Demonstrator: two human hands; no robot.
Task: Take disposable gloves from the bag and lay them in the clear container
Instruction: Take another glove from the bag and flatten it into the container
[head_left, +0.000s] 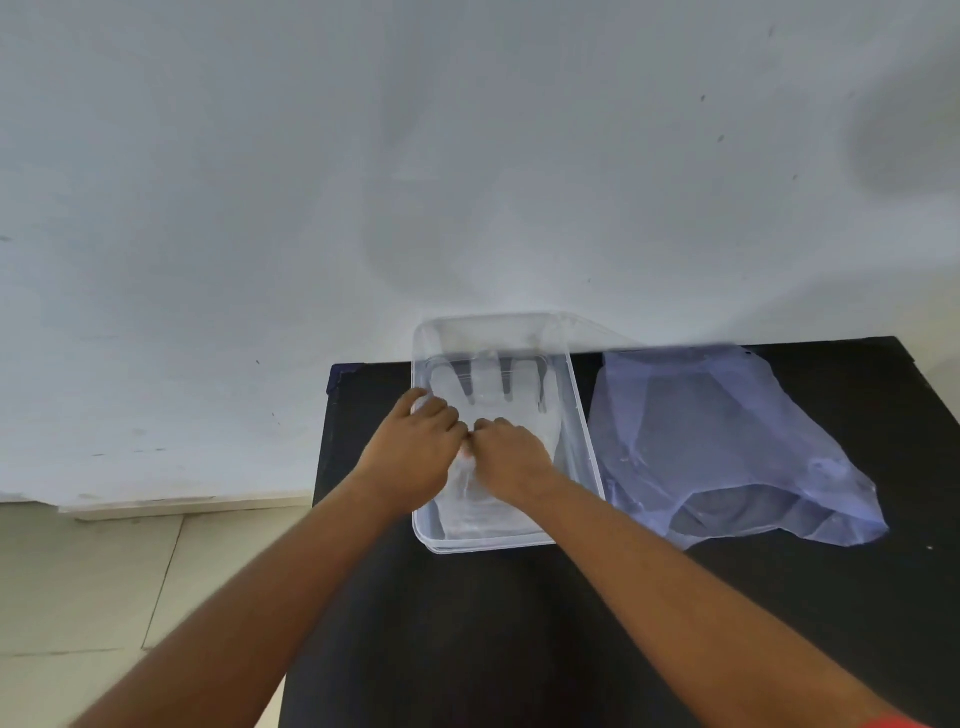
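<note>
A clear plastic container (584, 431) stands on a black table (519, 623), against the wall. Inside it lies a translucent disposable glove (493, 384), fingers pointing away from me, its cuff towards the near wall. My left hand (415, 452) and my right hand (511, 457) are both down inside the container, knuckles up, fingertips meeting over the glove's palm. Their fingers are curled and appear to pinch the glove film; the contact itself is hidden under the hands. A bluish plastic bag (737, 441) lies crumpled to the right of the container, its mouth facing me.
A white wall (467, 156) rises directly behind the table. The table's left edge (324, 441) runs close beside the container, with a tiled floor (104, 571) below. Dark tabletop stretches in front of the container and bag.
</note>
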